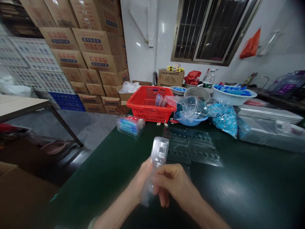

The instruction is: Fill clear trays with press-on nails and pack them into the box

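Blister tray (159,153) stood tilted in our two hands, clear plastic, raised over the dark green table (238,194) near its front edge. Our left hand (141,178) had a narrow grip on its side, thumb pressed to the plastic, while our right hand (171,183) closed across its front, fingers curled over it and hiding part of the lower end. Both hands held the one tray and touched each other.

Just beyond them, four more trays (188,148) lay flat on the table, edge to edge, the nearest partly behind our right hand. Farther along stood a red basket (143,106) with a clear packet (160,100) inside, and beside it a clear plastic bag (190,108) slumped over a blue bowl (190,121). Left of the basket sat a stack of trays (130,125) filled with blue and red items, and small scraps (164,124) lay in front of the basket.

On the right, a blue foil bag (225,119) leaned against silver packs (269,124), with a white bowl (245,99) of blue sachets behind them. Cardboard boxes (95,54) rose in a tall stack beyond the table, left of a barred window (202,31).
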A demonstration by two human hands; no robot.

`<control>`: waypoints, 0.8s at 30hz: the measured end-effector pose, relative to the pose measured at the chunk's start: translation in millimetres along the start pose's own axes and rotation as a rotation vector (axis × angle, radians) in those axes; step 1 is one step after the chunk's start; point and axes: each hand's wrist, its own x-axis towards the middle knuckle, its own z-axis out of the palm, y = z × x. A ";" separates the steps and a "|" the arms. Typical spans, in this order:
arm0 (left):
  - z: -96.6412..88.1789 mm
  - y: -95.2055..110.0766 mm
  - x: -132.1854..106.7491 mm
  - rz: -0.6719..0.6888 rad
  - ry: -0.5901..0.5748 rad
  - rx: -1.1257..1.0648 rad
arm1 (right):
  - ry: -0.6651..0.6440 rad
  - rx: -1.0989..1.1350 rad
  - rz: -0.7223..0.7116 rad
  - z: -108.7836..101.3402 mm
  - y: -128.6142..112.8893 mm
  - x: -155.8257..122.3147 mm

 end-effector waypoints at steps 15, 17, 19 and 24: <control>-6.6 -7.4 6.1 -0.006 -0.003 -0.067 | 0.176 -0.210 -0.128 2.3 -6.0 -6.0; -13.0 -2.5 5.8 -0.012 0.098 -0.129 | 0.314 -0.310 -0.208 -6.4 -16.4 -17.7; -23.6 3.9 5.0 -0.039 0.130 -0.189 | 0.466 -0.481 -0.264 -24.7 -28.5 -36.1; -50.9 24.0 0.5 0.015 0.118 -0.212 | 0.559 -1.267 -0.366 -90.8 -22.9 -95.1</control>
